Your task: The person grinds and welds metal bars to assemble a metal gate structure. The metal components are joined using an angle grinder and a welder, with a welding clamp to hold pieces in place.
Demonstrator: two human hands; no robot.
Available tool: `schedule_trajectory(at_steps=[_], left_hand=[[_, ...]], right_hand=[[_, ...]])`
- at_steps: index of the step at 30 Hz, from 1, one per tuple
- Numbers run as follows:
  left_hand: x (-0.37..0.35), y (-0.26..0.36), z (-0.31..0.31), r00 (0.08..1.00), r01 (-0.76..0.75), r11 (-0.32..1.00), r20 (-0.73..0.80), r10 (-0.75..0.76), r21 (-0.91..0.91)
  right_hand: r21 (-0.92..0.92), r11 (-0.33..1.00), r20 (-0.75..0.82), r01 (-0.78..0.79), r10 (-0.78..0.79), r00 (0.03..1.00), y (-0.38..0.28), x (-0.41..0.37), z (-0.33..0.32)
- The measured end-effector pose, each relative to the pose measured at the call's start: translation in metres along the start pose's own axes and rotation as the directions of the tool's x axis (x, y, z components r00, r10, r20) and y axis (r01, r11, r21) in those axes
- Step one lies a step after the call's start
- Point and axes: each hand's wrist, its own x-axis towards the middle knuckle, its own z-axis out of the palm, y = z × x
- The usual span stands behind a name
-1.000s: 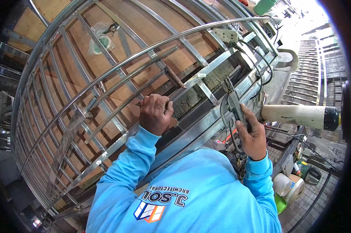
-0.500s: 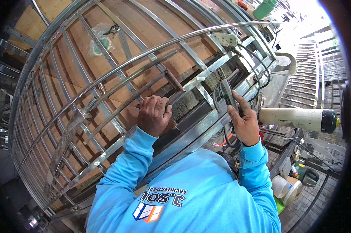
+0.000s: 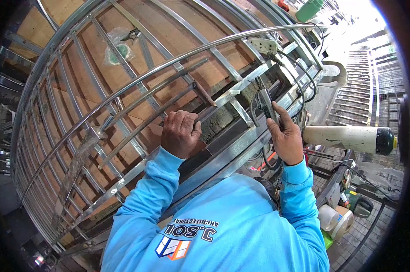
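My left hand (image 3: 181, 135) lies over the near bar of a curved metal frame (image 3: 134, 171), its fingers bent over the bar and their tips hidden. In my right hand (image 3: 286, 136) is a dark, clamp-like tool with a long grip (image 3: 266, 100). Thumb and fingers press on its near end, while its far end points away over the frame. A black cable (image 3: 253, 113) loops beside the tool. A short rusty rod (image 3: 204, 94) lies across the bars between my hands, left of the tool.
Long curved metal tubing (image 3: 168, 62) arches over the frame. Clear plastic (image 3: 116, 52) with a green roll lies on the brown boards. A white outlet strip (image 3: 262, 45) with black cables sits farther off. At right are a pale cylinder (image 3: 341, 137), containers (image 3: 341, 222) and a slatted metal panel (image 3: 355, 86).
My right hand has shifted slightly, and the tool has tilted a little and moved slightly away and to the right. My left hand has stayed almost in place.
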Motion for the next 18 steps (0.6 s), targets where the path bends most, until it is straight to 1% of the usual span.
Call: schedule_trajectory(at_steps=[2,5,8,11,14,18], left_hand=[[-0.001,0.000,0.001,1.000,0.005,1.000,0.000,-0.005,-0.002],[-0.001,0.000,0.001,1.000,0.018,1.000,0.012,-0.018,0.002],[-0.002,-0.001,0.002,0.999,0.033,0.999,0.017,-0.032,-0.031],[-0.002,-0.002,0.004,1.000,0.031,0.999,0.002,-0.031,-0.029],[-0.002,0.000,0.003,0.999,0.036,0.999,0.004,-0.036,-0.028],[0.002,0.000,0.002,1.000,0.027,0.999,-0.007,-0.028,-0.044]], right_hand=[[-0.055,0.998,-0.018,0.014,-0.015,1.000,-0.002,0.002,0.000],[-0.113,0.975,-0.080,0.191,-0.201,0.976,0.001,0.009,0.005],[-0.129,0.986,-0.032,0.101,-0.106,0.994,0.001,0.015,0.009],[-0.130,0.979,-0.054,0.160,-0.168,0.984,0.004,0.017,0.008],[-0.194,0.917,-0.176,0.349,-0.382,0.907,0.001,0.017,0.012],[-0.208,0.936,-0.082,0.284,-0.306,0.949,0.005,0.021,0.012]])
